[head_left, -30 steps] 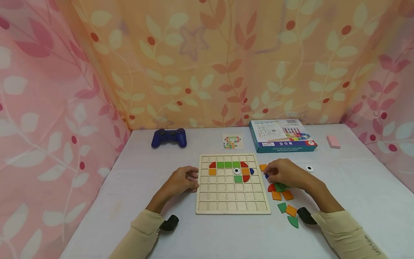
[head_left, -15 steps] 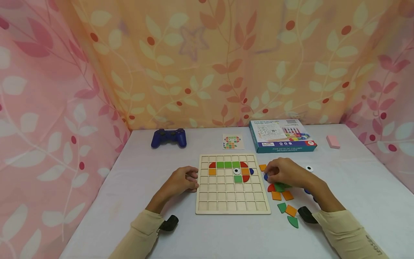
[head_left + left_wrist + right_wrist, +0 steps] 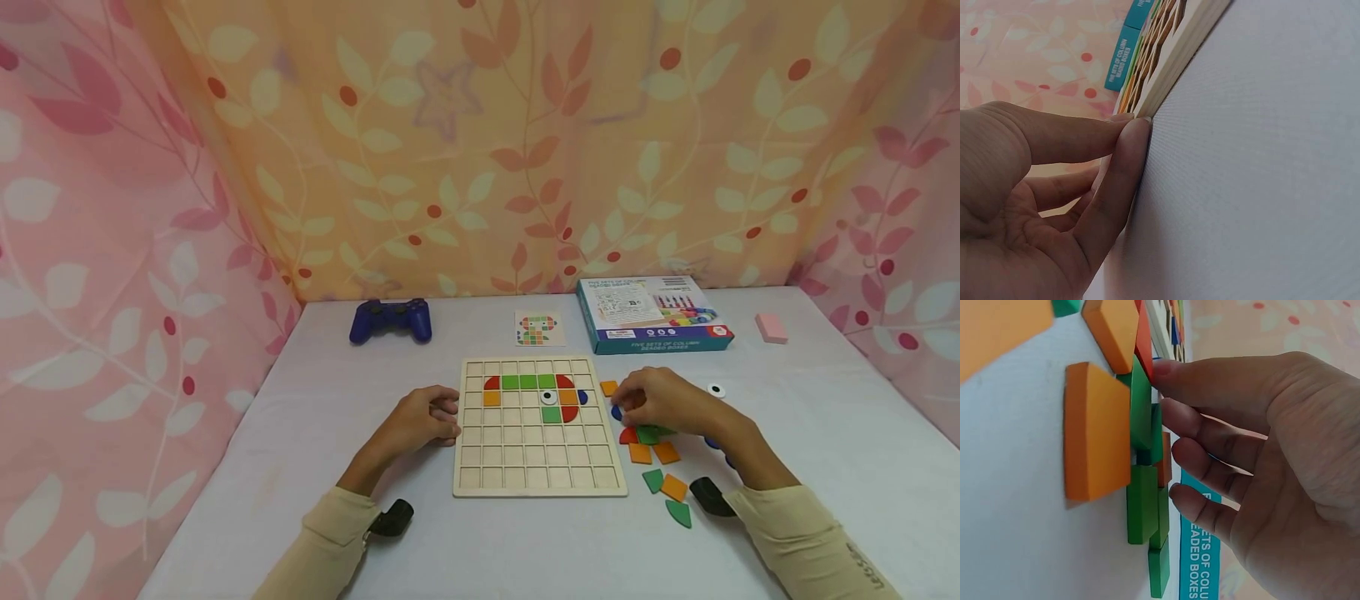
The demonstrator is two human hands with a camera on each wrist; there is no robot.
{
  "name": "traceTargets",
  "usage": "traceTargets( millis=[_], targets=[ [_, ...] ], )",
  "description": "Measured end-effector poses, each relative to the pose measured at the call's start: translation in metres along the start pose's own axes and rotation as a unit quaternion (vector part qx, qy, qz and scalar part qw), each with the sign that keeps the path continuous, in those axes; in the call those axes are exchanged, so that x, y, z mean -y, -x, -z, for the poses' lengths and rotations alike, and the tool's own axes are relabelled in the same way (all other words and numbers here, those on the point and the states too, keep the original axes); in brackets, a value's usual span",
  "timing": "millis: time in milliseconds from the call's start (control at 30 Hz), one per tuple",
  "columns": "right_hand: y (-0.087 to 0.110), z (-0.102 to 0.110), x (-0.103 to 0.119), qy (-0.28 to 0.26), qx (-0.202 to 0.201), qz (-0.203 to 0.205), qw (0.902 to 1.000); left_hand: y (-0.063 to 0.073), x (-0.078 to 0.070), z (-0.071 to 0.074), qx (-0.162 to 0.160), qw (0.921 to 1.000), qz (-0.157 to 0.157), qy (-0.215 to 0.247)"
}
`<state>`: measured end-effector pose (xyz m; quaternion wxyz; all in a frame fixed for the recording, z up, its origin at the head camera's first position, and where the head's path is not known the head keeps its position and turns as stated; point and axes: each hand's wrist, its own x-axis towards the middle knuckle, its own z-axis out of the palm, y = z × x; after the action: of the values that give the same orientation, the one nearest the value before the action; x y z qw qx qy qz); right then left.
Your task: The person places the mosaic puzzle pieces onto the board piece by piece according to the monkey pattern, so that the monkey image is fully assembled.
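Observation:
On the white table lies a wooden grid board point(image 3: 517, 457) with red, green, orange and blue pieces and one round eye piece point(image 3: 548, 397) set in its upper squares. My left hand point(image 3: 416, 419) holds the board's left edge; in the left wrist view, thumb and forefinger pinch its rim point(image 3: 1159, 94). My right hand point(image 3: 660, 398) is beside the board's right edge, thumb and forefinger at a small blue piece point(image 3: 617, 412) that they partly cover. Beneath that hand, in the right wrist view, several green pieces point(image 3: 1142, 503) and an orange piece point(image 3: 1099, 434) lie close together.
Loose orange squares point(image 3: 641, 453) and green quarter-rounds point(image 3: 678, 513) lie right of the board, with a second eye piece point(image 3: 716, 390) farther right. Behind are a pattern card point(image 3: 538, 328), a teal-edged box point(image 3: 654, 317), a blue game controller point(image 3: 391, 321) and a pink block point(image 3: 771, 328).
Little differs. The small blue piece by my right fingertips shows slightly more than before, and blue pieces show beside the right wrist. My left hand stays at the board's edge.

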<state>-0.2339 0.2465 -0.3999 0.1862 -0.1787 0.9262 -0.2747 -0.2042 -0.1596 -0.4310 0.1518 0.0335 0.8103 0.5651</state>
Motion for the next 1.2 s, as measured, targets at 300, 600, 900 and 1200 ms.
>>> traceTargets(
  millis=[300, 600, 900, 1200],
  targets=[
    [-0.002, -0.001, -0.002, 0.005, -0.012, 0.011, 0.9999, 0.001, -0.001, 0.0, -0.002, 1.0, -0.001, -0.007],
    [-0.01, -0.007, 0.012, 0.001, -0.031, 0.04, 0.9987, 0.001, 0.0, 0.001, -0.005, 0.9999, -0.005, -0.012],
    [-0.03, -0.016, 0.033, 0.012, -0.043, 0.099, 0.9941, 0.0, 0.001, 0.0, -0.006, 0.9999, -0.001, -0.013],
    [-0.056, -0.03, 0.059, 0.011, -0.049, 0.153, 0.987, 0.0, 0.0, -0.002, -0.009, 0.9997, -0.005, -0.022]
  ],
)
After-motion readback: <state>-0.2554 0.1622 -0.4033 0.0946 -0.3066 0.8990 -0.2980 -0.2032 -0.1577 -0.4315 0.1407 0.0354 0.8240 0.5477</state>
